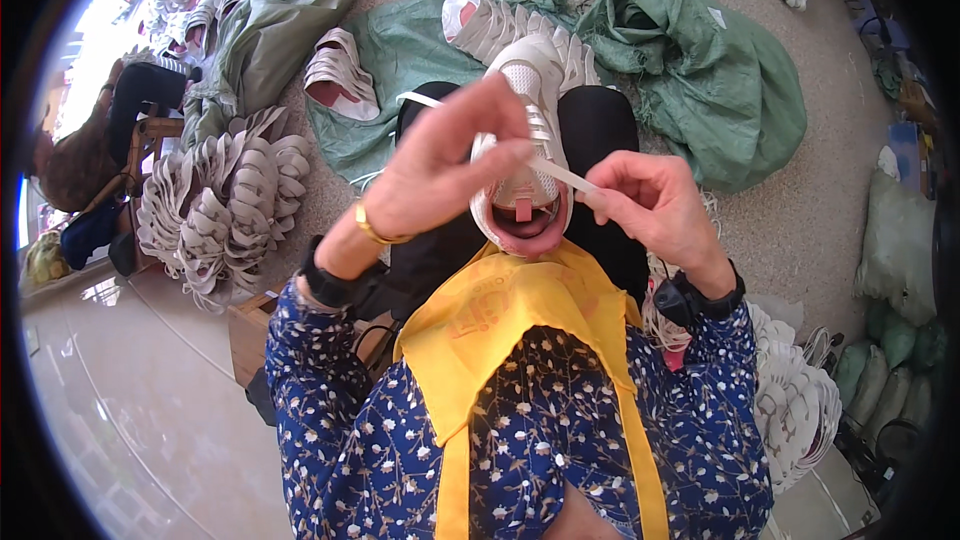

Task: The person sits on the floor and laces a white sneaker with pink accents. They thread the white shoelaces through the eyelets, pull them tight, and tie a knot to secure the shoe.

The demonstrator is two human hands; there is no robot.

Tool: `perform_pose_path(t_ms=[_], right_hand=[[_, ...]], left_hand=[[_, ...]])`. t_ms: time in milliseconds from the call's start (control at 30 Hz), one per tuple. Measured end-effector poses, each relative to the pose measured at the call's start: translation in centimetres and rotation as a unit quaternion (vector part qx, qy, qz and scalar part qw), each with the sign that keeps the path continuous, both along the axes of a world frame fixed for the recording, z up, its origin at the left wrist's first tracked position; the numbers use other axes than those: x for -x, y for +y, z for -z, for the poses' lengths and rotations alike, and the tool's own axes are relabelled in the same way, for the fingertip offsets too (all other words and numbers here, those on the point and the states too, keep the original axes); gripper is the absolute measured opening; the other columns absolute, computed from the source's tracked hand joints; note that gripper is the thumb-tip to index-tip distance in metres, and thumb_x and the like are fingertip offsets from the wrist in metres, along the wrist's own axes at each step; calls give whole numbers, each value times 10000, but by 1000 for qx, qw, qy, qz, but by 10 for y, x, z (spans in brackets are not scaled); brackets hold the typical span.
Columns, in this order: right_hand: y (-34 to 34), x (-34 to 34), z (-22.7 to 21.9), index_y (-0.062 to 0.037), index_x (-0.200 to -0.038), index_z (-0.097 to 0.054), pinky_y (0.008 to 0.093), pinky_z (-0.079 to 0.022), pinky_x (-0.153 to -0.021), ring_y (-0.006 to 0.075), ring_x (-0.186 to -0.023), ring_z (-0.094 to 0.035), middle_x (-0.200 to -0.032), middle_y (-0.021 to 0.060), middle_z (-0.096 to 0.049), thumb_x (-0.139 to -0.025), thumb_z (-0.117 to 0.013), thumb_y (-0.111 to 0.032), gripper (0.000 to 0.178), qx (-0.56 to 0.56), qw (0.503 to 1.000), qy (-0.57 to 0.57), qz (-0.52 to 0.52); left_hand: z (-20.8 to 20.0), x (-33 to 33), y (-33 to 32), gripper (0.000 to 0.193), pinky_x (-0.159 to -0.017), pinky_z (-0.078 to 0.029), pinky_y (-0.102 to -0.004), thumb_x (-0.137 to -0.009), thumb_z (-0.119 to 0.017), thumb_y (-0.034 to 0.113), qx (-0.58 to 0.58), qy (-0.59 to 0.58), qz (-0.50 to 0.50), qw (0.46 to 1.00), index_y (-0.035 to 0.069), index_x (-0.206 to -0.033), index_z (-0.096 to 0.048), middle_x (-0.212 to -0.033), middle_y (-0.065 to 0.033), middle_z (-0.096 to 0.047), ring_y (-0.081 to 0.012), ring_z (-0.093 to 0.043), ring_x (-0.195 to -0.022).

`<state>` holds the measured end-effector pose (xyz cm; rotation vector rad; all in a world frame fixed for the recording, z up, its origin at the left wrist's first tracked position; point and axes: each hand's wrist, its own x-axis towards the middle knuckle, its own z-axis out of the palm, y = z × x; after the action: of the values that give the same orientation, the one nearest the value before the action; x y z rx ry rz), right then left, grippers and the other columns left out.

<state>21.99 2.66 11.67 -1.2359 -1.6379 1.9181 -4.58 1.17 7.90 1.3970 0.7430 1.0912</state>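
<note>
A white sneaker (528, 78) lies between my knees, its toe pointing away from me and its pink-lined opening toward me. Only its upper side shows; part of it is behind my left hand. My right hand (652, 202) pinches a flat white shoelace (566, 176) between thumb and fingers, just right of the shoe's tongue. The lace runs taut from there toward the eyelets. Over the left side of the lacing is my left hand (450, 150), blurred by motion, so its grip on any lace is unclear. Another white lace end sticks out beyond it.
A yellow apron (520, 300) covers my lap. Green sacks (720, 90) lie ahead on the floor, with a row of nested shoe uppers (490, 25) between them. More stacked uppers (225, 195) sit at left, and others (795, 395) at lower right. Another person's legs (150, 100) show at far left.
</note>
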Motion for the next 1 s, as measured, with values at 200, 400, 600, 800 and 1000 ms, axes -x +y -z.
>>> perform_pose_path(t_ms=[200, 400, 600, 800, 1000], right_hand=[[-3, -50, 30, 16, -1074, -738, 193, -515, -570, 40, -643, -621, -825, 15, -711, -985, -681, -65, 133, 15, 999, -27, 41], [-10, -58, 29, 7, -1048, -744, 192, -510, -572, 35, -643, -627, -818, 21, -729, -970, -695, -61, 115, 52, 991, -108, 52], [-6, -33, 28, 14, -939, -745, 191, -454, -549, 17, -626, -606, -765, 8, -717, -945, -720, -73, 91, -24, 991, -128, 15], [-7, 10, 41, 45, -940, -735, 205, -486, -584, 10, -668, -615, -747, 5, -717, -925, -715, -70, 118, -69, 994, -80, -24], [-5, 40, 32, 47, -960, -735, 226, -525, -608, 47, -678, -668, -814, 63, -769, -918, -741, -87, 140, -84, 996, -38, -21]], left_hand=[[-7, 65, 6, 184, -746, -399, -226, -992, -707, 202, 124, -2, -64, 990, 77, -977, -573, -881, 17, -591, -65, -508, -820], [12, 81, -4, 213, -652, -316, -215, -999, -712, 206, 142, 8, -137, 980, 92, -896, -565, -791, 77, -524, -27, -433, -724], [37, 98, -12, 234, -638, -368, -252, -1011, -689, 210, 90, 238, -196, 947, 76, -859, -571, -788, 37, -564, -95, -477, -691], [38, 67, -17, 114, -673, -482, -299, -928, -700, 66, -120, 421, -255, 862, 4, -991, -627, -878, -69, -673, -195, -619, -714], [-1, -4, -29, 158, -715, -542, -357, -885, -650, -17, -4, 207, -29, 978, 3, -1037, -611, -887, -139, -671, -278, -685, -777]])
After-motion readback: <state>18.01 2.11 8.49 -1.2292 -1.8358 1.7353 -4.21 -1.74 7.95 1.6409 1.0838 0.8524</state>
